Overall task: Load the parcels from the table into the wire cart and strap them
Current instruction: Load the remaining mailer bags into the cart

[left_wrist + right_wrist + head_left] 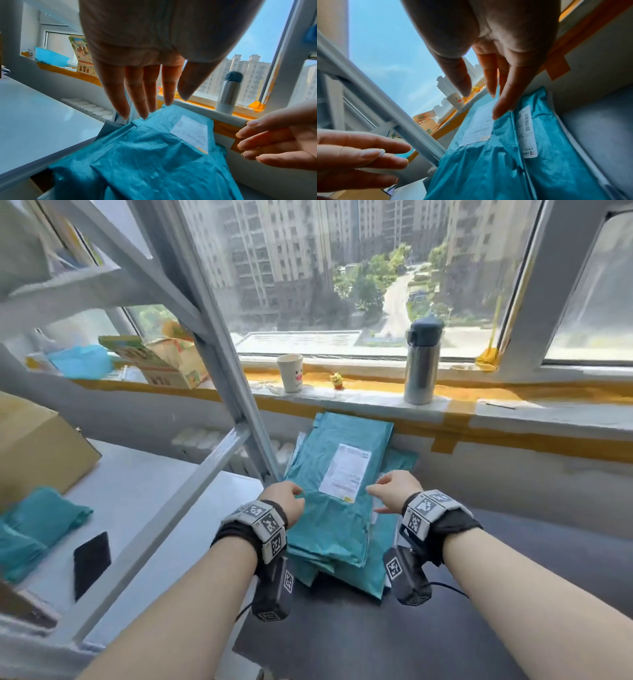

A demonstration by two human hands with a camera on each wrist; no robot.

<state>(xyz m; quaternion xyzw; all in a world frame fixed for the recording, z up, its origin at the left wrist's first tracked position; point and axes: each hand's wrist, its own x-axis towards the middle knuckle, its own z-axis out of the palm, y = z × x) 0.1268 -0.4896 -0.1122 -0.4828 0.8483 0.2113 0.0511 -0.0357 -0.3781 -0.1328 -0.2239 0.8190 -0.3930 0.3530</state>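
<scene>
A stack of teal plastic parcels [337,508] lies on a dark surface [445,628] below the window sill; the top one carries a white label [344,469]. My left hand [291,498] hovers over the stack's left edge with fingers straight and spread, holding nothing, as the left wrist view shows [142,94]. My right hand [390,489] hovers at the right edge by the label, its fingers straight and loose too [488,86]. Neither hand grips a parcel [154,155]. A second labelled parcel [547,135] lies under the top one. No wire cart is in view.
A grey metal shelf frame [219,371] slants down just left of the stack. The white table [137,501] at left holds another teal parcel [37,529], a black phone [91,563] and a cardboard box [34,446]. On the sill stand a paper cup [290,372] and a steel flask [422,361].
</scene>
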